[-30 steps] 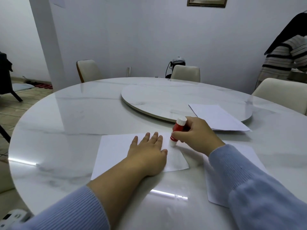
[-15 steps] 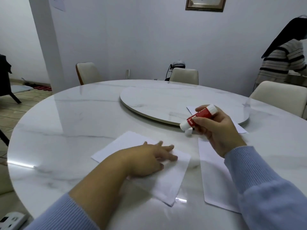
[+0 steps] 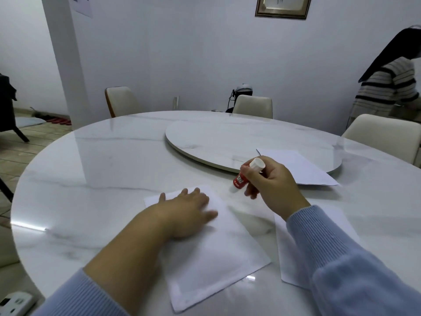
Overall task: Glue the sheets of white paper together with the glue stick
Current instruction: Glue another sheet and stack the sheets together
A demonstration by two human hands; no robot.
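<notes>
A white sheet of paper [image 3: 218, 254] lies on the marble table in front of me, turned lengthwise away from me. My left hand [image 3: 186, 210] presses flat on its far end. My right hand [image 3: 268, 185] grips a red glue stick [image 3: 242, 177], tilted with its white tip down-left just above the table, past the sheet's far right corner. A second sheet [image 3: 293, 252] lies to the right, partly hidden under my right sleeve. A third sheet [image 3: 300, 167] rests half on the turntable.
A round marble turntable [image 3: 227, 142] sits in the middle of the round table [image 3: 91, 179]. Cream chairs stand around the far side. A person in a striped top [image 3: 387, 90] stands at the far right. A white device [image 3: 16, 303] lies at bottom left.
The sheet under my left hand has turned from sideways to lengthwise. My right hand lifted the glue stick off the paper, then swung its tip back down towards the sheet's far corner.
</notes>
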